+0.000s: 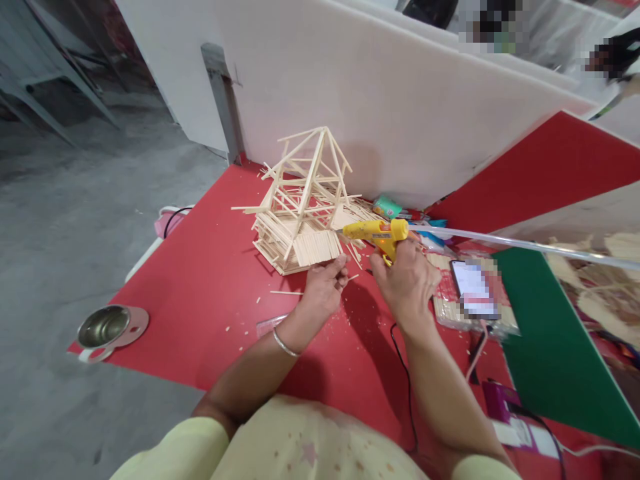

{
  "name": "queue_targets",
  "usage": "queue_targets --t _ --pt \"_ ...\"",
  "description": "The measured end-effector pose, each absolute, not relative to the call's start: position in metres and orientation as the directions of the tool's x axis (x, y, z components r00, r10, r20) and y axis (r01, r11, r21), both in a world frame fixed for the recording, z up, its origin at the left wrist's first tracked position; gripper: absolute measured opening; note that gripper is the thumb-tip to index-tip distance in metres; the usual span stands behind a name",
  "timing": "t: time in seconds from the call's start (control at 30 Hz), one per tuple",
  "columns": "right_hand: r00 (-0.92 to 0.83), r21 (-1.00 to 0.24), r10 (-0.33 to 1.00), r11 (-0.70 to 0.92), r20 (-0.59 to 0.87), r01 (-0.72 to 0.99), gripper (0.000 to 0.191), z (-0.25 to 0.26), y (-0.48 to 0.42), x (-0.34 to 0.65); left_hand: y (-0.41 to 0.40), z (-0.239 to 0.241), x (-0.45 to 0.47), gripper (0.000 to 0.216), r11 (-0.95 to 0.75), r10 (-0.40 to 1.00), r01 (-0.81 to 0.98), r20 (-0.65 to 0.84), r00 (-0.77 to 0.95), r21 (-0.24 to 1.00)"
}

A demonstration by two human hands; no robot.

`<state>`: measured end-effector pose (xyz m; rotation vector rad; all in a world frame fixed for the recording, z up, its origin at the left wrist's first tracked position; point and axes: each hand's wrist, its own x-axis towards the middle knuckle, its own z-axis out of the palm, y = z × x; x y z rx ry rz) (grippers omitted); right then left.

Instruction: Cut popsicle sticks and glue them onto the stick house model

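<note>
In my right hand [407,280] is a yellow hot glue gun [373,232], with a long clear glue stick [520,245] running out of its back. Its nozzle points left, close to the right edge of a panel of flat wooden sticks [319,248]. This panel belongs to a small house-like model made of wooden sticks [300,193], with an open frame on top. My left hand [326,283] is just below the panel, thumb and fingers pinched together. Whatever they pinch is too small to make out. A loose thin stick [286,293] lies beside my left hand.
A metal-lined cup [113,330] stands near the table's left corner. Loose sticks [367,217] lie behind the model, against a white partition [320,87]. On the right, a phone [473,287] rests on packed sticks. A black cable [406,373] crosses the red tabletop [200,280].
</note>
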<state>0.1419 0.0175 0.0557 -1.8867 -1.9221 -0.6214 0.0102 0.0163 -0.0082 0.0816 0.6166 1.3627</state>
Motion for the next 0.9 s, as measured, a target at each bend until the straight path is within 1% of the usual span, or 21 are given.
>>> queue_targets --t 0.2,0.37,0.5,0.57,0.63,0.73,0.77,0.83,0.9 --pt "-0.008 0.029 0.827 -0.01 0.562 1.0 0.037 0.055 0.017 0.142 0.017 -0.006 0.01 0.035 0.237 0.924 -0.888 -0.375 0.08 0.394" --pt "0.007 0.013 0.819 -0.018 0.573 1.0 0.041 0.057 0.013 0.141 0.015 0.001 0.008 0.038 0.245 0.917 -0.881 -0.392 0.075 0.405" --pt "0.134 -0.074 0.821 -0.112 0.555 0.991 0.053 0.062 -0.004 0.148 0.016 0.003 0.008 0.038 0.241 0.921 -0.879 -0.383 0.073 0.411" --pt "0.242 -0.144 0.802 -0.195 0.546 0.97 0.059 0.062 -0.022 0.158 0.016 0.002 0.008 0.037 0.234 0.925 -0.879 -0.372 0.07 0.416" --pt "0.358 -0.226 0.77 -0.279 0.528 0.933 0.062 0.055 -0.045 0.172 0.016 0.001 0.007 0.037 0.236 0.926 -0.873 -0.37 0.07 0.427" --pt "0.462 -0.325 0.75 -0.339 0.473 0.883 0.06 0.029 -0.084 0.196 0.016 0.001 0.006 0.037 0.242 0.928 -0.864 -0.365 0.073 0.441" --pt "0.494 -0.368 0.756 -0.353 0.43 0.86 0.06 0.017 -0.097 0.203 0.017 0.001 0.005 0.037 0.242 0.929 -0.864 -0.363 0.074 0.442" --pt "0.531 -0.458 0.815 -0.391 0.232 0.799 0.054 -0.009 -0.12 0.215 0.017 0.002 0.004 0.038 0.244 0.925 -0.867 -0.372 0.073 0.436" --pt "0.541 -0.553 0.838 -0.415 0.079 0.723 0.053 -0.035 -0.135 0.223 0.017 0.004 0.004 0.037 0.257 0.918 -0.868 -0.388 0.082 0.426"
